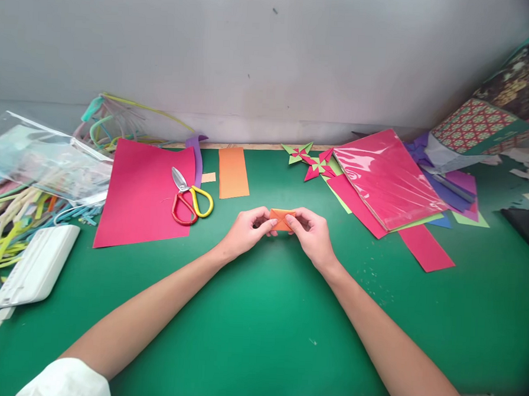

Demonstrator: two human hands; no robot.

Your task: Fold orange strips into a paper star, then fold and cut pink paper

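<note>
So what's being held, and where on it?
Small folded orange paper, pinched at its two side edges: left hand on the left edge, right hand on the right, thumbs on the near face.

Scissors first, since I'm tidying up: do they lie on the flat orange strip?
No, the scissors lie partly on the large red sheet, left of the flat orange strip.
</note>
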